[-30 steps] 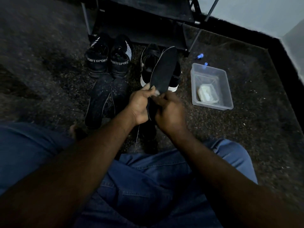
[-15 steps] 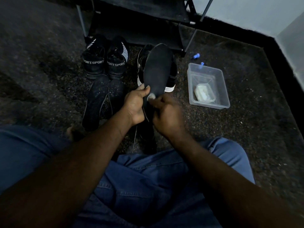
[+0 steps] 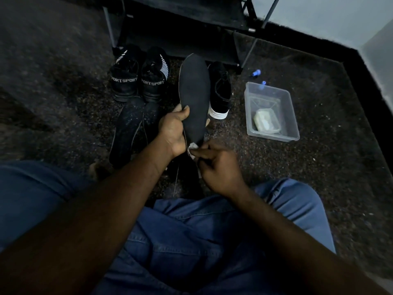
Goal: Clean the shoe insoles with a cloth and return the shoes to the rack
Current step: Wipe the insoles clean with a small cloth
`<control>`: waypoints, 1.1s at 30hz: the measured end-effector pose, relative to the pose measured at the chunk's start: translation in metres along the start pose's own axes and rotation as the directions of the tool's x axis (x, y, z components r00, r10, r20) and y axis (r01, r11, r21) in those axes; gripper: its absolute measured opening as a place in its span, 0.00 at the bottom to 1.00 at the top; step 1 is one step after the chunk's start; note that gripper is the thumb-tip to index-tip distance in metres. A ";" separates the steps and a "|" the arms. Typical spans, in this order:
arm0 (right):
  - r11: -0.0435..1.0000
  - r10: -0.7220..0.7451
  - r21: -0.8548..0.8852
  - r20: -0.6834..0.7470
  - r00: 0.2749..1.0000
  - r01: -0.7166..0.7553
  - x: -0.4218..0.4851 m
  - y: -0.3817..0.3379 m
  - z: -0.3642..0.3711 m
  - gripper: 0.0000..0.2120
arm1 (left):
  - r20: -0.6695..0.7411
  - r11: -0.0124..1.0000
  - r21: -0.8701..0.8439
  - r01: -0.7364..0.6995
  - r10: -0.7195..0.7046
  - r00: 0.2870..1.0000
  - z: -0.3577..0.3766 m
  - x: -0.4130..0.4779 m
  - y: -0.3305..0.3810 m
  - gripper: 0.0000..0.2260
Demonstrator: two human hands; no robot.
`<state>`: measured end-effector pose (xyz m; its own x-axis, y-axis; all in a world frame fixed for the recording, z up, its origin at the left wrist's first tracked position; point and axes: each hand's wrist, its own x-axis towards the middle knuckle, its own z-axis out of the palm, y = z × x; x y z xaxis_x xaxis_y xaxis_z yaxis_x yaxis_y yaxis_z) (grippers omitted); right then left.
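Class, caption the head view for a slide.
Left hand holds black insole; right hand pinches a cloth at its near end.

— How much of the cloth (image 3: 193, 146) shows?
— A white scrap; the right hand (image 3: 219, 167) covers the rest.
— The rack (image 3: 185, 15)?
— Cut off at the top edge. The pale lump (image 3: 264, 122) in the tub (image 3: 274, 136), centre right, is too dim to name.

Home, dim room corner; speckled dark floor (image 3: 319, 167); pale walls (image 3: 319, 13) meeting, black skirting (image 3: 361, 67) along base; metal-framed shoe rack (image 3: 191, 13) near wall; shoes (image 3: 124, 81) on floor before it; clear plastic tub (image 3: 273, 136) near them.
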<state>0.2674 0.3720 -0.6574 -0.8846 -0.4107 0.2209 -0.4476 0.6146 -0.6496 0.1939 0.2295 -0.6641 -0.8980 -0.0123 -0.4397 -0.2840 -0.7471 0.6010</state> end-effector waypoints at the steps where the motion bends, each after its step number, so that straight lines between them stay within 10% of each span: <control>1: 0.992 0.062 0.109 0.002 0.998 -0.062 0.004 -0.003 -0.002 0.11 | 0.006 1.000 0.007 -0.011 0.011 1.000 0.000 0.000 0.002 0.18; 5: 0.915 0.253 0.364 -0.181 0.950 -0.174 0.039 -0.005 -0.015 0.09 | 0.026 0.999 0.036 0.005 -0.006 1.000 -0.001 0.001 0.003 0.19; 9: 0.984 0.144 -0.047 -0.378 0.915 -0.174 0.077 0.005 -0.032 0.11 | 0.107 0.991 0.124 0.048 -0.062 0.992 -0.001 -0.004 -0.002 0.16; 17: 0.968 -0.087 -0.245 -0.109 0.990 0.058 0.055 -0.002 0.000 0.14 | 0.044 0.996 0.046 0.072 -0.074 0.996 -0.007 0.007 -0.005 0.06; 23: 0.969 -0.169 -0.165 0.088 0.982 0.181 0.037 0.015 -0.011 0.17 | -0.037 0.997 -0.030 0.070 -0.071 0.997 -0.008 0.013 -0.011 0.23; 28: 0.989 0.014 -0.145 -0.155 0.988 -0.036 0.046 0.023 -0.025 0.17 | -0.018 0.998 0.000 0.059 -0.059 0.998 -0.002 0.010 -0.010 0.21; 33: 0.996 -0.034 -0.083 -0.108 0.994 0.026 0.011 0.010 0.005 0.19 | -0.025 0.997 -0.065 0.045 -0.047 0.999 -0.001 0.009 -0.008 0.18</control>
<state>0.2540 0.3708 -0.6650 -0.8776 -0.3565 0.3205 -0.4794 0.6574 -0.5814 0.1888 0.2347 -0.6733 -0.8752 0.0065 -0.4838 -0.3020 -0.7886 0.5357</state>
